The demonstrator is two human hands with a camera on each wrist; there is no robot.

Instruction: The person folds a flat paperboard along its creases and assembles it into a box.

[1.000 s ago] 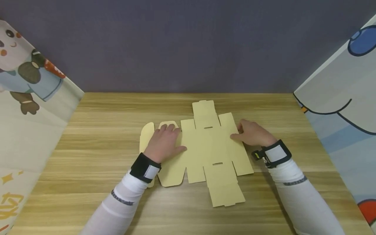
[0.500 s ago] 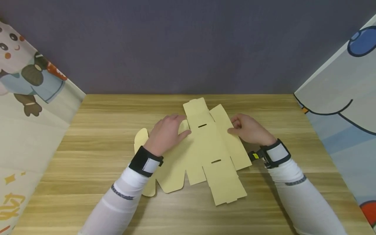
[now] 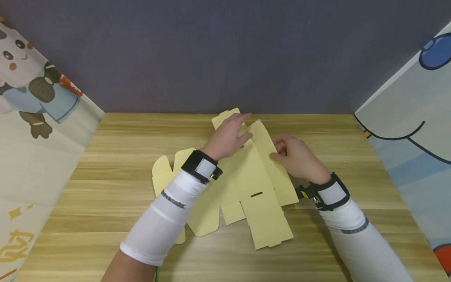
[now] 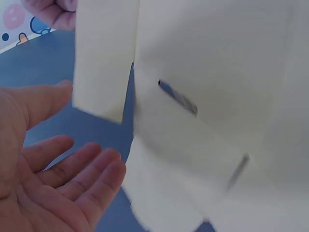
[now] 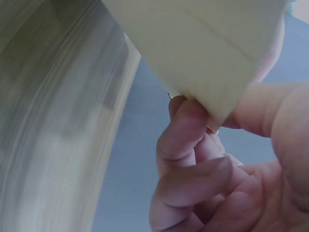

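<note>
A flat, pale yellow cardboard box blank [image 3: 255, 174] with slots, tabs and rounded flaps lies at a slant on the table, its right side tilted up. My right hand [image 3: 299, 158] pinches the long right edge panel [image 3: 266, 150] between thumb and curled fingers; the right wrist view shows the card [image 5: 207, 43] between them. Over the far end of the blank is my left hand [image 3: 227, 137], its fingers loosely extended and hiding part of the far flap. In the left wrist view the left hand's fingers [image 4: 91, 193] are apart, close beside a panel corner, gripping nothing.
The wood-grain table [image 3: 116, 156] ends at a dark grey wall [image 3: 225, 55] behind the blank. Printed cartoon panels stand at the left [image 3: 46, 156] and right [image 3: 415, 156]. Both wrists wear black straps over white sleeves.
The left hand has lifted off the left flaps and moved right and away, to the far flap. The blank has turned counterclockwise and shifted slightly left, its right panel rising in the right hand's pinch.
</note>
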